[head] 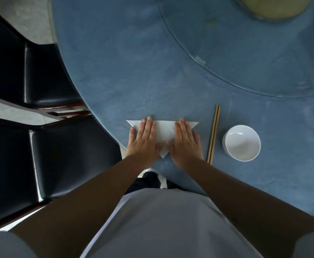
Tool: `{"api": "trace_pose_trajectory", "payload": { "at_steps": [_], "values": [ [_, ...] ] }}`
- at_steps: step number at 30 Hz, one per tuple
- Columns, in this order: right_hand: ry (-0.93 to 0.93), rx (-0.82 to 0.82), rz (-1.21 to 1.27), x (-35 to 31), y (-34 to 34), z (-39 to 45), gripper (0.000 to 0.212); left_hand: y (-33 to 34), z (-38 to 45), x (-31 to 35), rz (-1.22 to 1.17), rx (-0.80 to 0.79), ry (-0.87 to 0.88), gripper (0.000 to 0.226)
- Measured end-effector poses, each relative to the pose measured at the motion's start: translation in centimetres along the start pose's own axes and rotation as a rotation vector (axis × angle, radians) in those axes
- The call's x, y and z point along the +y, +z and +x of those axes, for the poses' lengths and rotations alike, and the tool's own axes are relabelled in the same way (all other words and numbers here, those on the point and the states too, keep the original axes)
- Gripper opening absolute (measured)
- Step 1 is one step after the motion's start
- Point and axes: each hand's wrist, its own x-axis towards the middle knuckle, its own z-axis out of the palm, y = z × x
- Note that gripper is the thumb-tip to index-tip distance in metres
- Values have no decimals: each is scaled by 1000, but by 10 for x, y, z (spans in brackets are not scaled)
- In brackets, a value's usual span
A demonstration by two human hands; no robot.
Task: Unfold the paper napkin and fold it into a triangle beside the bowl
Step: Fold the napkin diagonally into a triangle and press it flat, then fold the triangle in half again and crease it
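A white paper napkin [164, 134] lies folded into a triangle on the blue worktop [126, 71], its long edge away from the person and its point toward them. The left hand [145, 140] and the right hand [186, 142] both press flat on it, fingers spread, palms down. Just right of the napkin lies a pair of wooden chopsticks [213, 134], and beyond them stands an empty white bowl [241, 143]. A glass turntable [245, 53] fills the far right. Two dark chairs [40, 75] stand at left.
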Motion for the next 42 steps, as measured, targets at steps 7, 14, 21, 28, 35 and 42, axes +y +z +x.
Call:
{"api": "trace_pose_trajectory", "payload": {
  "at_steps": [7, 14, 21, 28, 35, 42],
  "values": [
    [21, -37, -42, 15, 1, -1, 92, 2, -1, -20, 12, -29, -39, 102],
    [46, -79, -84, 19, -5, 0, 107, -4, -3, -26, 75, -96, -133, 121],
    [69, -124, -63, 19, -7, 2, 120, -8, -1, -24, 37, -136, -140, 134],
    [76, -159, -34, 16, -8, 5, 133, -15, 2, -20, -11, -203, -162, 141],
    [46, -166, -36, 18, -11, 7, 128, -22, 3, -20, 5, -247, -155, 137],
    [136, 47, 29, 18, -30, 20, 70, -39, 13, -36, -39, 62, -206, 75]
  ]
}}
